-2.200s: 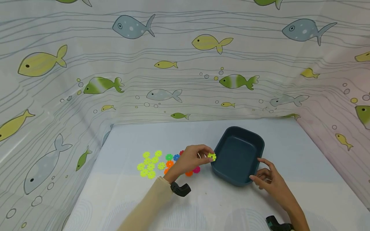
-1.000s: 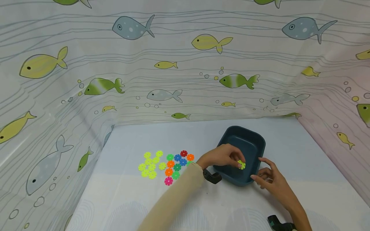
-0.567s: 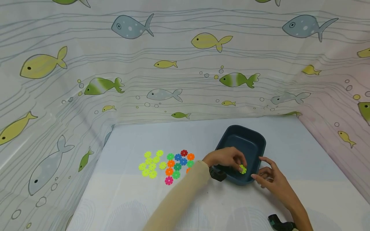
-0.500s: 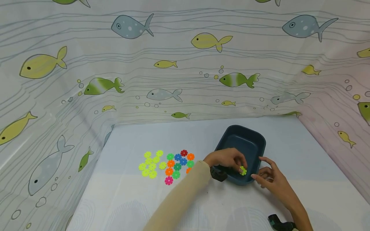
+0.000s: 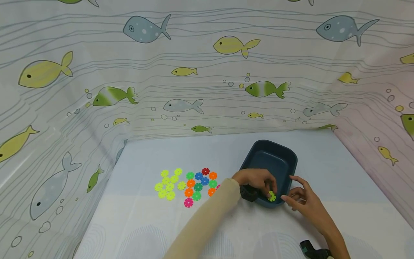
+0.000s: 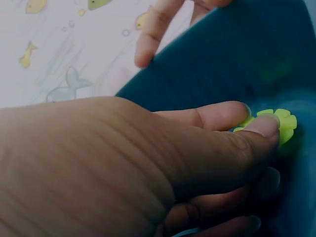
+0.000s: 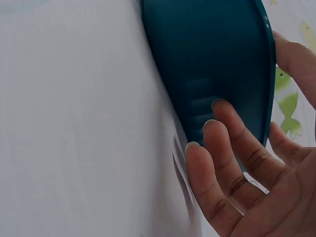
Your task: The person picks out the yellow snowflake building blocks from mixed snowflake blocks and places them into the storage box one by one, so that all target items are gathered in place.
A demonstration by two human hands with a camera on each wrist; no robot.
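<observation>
Left grip point(image 5: 258, 178) pinches a yellow disc point(image 5: 272, 196) at its fingertips point(image 6: 264, 126) inside the blue tray point(image 5: 273, 159).

Within the tray point(image 5: 270, 160), we see only part of the yellow-green disc point(image 5: 272, 196), because the left hand point(image 5: 257, 178) covers the rest; we cannot tell whether it touches the floor. Left of the tray, the sleeve point(image 5: 207, 217) leaves us just a sliver of a pink disc point(image 5: 218, 186). A speck point(image 5: 231, 216) nearer us than the tray is too small to identify. Beside the tray, our right wrist view crops the right hand point(image 5: 302, 199). Beyond it, our left wrist view blurs the printed fish point(image 6: 71, 85).
</observation>
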